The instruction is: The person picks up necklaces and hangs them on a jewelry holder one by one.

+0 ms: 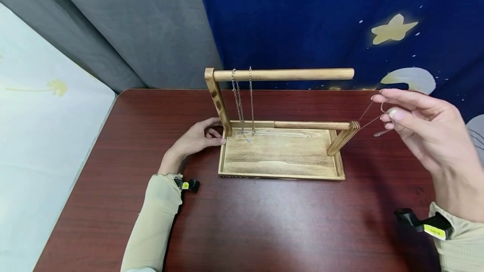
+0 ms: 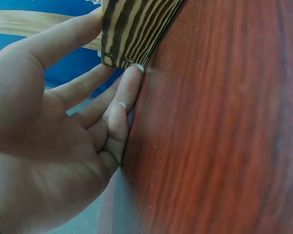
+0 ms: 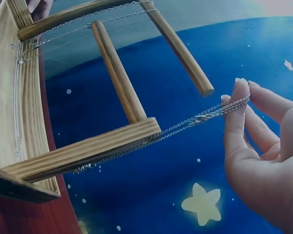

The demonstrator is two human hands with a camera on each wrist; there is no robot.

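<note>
A wooden jewelry stand (image 1: 280, 156) with a tray base stands on the table. My left hand (image 1: 196, 138) holds its left end, thumb and fingertips against the striped wood (image 2: 132, 29) in the left wrist view. Off the stand's right side, my right hand (image 1: 435, 133) pinches a thin chain necklace (image 3: 200, 118) between thumb and fingertips. The necklace's strands stretch from the fingers to the short right post (image 1: 342, 139). On the upper bar (image 1: 302, 74), necklaces (image 1: 239, 100) hang near the left post, their lower ends over the tray.
A lower bar (image 1: 310, 125) runs along the back of the stand, and the upper bar's right end is free. Thin chain strands (image 1: 287, 134) stretch along the tray's back part. Behind the red-brown table (image 1: 264, 221) hang a grey curtain (image 1: 151, 24) and a blue star-patterned cloth (image 1: 287, 20).
</note>
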